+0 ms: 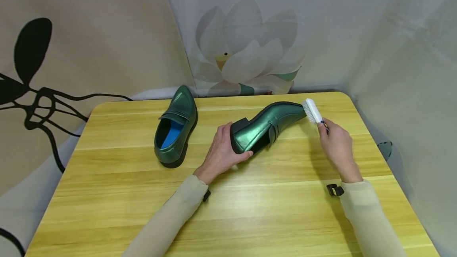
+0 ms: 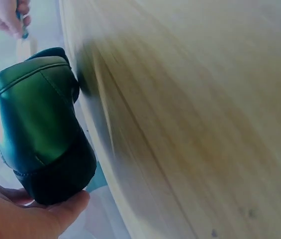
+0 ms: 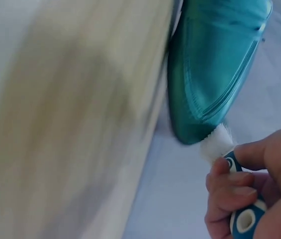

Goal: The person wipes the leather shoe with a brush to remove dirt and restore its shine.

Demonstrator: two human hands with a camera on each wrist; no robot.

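A shiny green loafer [image 1: 255, 130] is tilted on its side, its heel gripped by my left hand [image 1: 226, 148] with the thumb along the opening's edge. In the left wrist view the back of this loafer [image 2: 36, 114] fills the space between thumb and fingers. My right hand [image 1: 336, 144] holds a white brush [image 1: 312, 111] by its handle, bristles at the loafer's toe. The right wrist view shows the brush's bristles [image 3: 217, 142] at the toe tip and its blue-and-white handle within the curled fingers. A matching loafer [image 1: 176, 126] stands upright to the left, blue insole visible.
All of this is on a wooden table [image 1: 250, 217] with rounded far corners. Behind it hangs a pale curtain [image 1: 321, 43] printed with a large flower. Dark leaf and branch shapes [image 1: 33, 50] mark the cloth on the left.
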